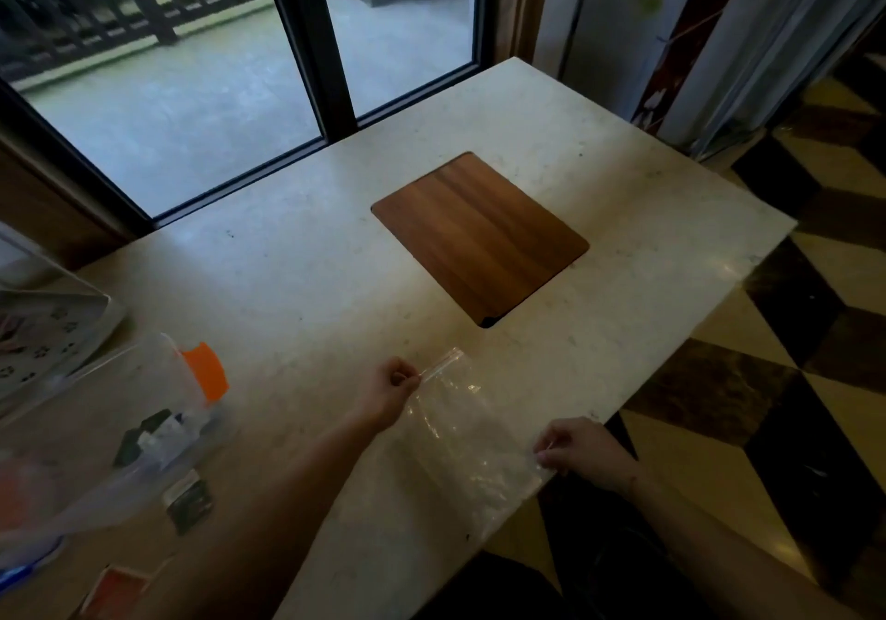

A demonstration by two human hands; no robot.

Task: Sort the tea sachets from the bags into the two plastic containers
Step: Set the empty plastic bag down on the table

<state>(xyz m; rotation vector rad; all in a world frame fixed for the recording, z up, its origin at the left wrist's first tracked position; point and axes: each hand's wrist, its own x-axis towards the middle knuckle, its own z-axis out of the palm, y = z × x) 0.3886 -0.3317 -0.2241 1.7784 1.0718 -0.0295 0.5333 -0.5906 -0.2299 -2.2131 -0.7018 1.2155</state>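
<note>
- One clear plastic bag [460, 432] lies flat on the pale stone table [307, 255], just in front of the wooden board [479, 236] that is set into the table top.
- The long axis of the bag runs from its far-left corner, near the board, toward the near edge of the table; it looks empty, but the plastic is too glossy to be sure.
- The left hand [390, 392] pinches the far-left corner of the bag, fingers closed on the plastic strip.
- The right hand [582, 451] pinches the right corner of the bag at the table edge, fingers also closed on it.
- Far to the left of the board stands one clear plastic container [120, 427] with an orange clip [206, 370]; a dark green sachet [144, 437] shows through its wall.
- One more dark green sachet [189, 504] lies on the table beside the container.
- One red sachet [117, 593] lies at the near-left edge of the view, partly cut off.
- A second container is not clearly visible; the blurred white tray [43, 332] at the left I cannot identify.
</note>
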